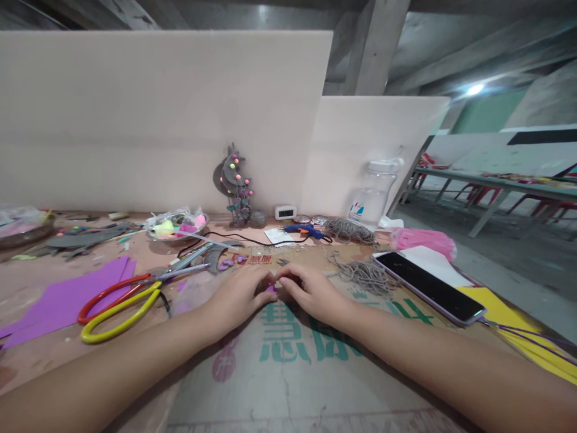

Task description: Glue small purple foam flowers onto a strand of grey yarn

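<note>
My left hand (246, 290) is closed in a pinch around a small purple piece (271, 288), over the cardboard sheet (288, 361). My right hand (313, 291) meets it there, fingers curled and thumb pressed in at the piece's right side. The piece is mostly hidden by the fingertips, so its shape cannot be made out. Just behind the left hand lie a grey crescent (217, 257) and a few small purple bits (226, 264). Scissors (130, 300) with one red and one yellow handle rest left of my left hand, near purple sheets (76, 297).
Grey cord (367, 276) and a phone (430, 285) lie at right, beside yellow sheets (496, 319). Behind are a blue glue gun (304, 231), a small white clock (285, 211), a grey moon ornament with beads (234, 174), a plastic bottle (372, 192) and a bowl of pompoms (155, 237).
</note>
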### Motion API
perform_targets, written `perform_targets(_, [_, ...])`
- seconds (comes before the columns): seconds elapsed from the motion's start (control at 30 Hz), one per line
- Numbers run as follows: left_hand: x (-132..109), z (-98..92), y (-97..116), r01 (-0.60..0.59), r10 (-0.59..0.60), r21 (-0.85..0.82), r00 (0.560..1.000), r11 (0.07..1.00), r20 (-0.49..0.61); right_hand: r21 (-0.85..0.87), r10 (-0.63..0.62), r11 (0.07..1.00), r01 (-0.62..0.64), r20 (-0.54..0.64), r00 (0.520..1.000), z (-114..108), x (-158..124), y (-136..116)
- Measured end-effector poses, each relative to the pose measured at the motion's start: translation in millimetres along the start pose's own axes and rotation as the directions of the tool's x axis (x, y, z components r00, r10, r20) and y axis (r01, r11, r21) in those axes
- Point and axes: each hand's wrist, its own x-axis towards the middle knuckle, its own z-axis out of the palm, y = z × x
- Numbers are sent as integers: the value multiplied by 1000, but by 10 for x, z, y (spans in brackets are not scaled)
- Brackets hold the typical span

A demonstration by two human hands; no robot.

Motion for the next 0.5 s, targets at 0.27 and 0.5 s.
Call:
perform_targets(0.27, [-21,40,52,57,-97,-352,990,934,-99,151,118,982,-116,-6,993,-10,33,-6])
perform_targets(0.5, [-35,45,60,35,-74,-410,994,911,-79,163,93,982,-97,30,995,-18,26,-32])
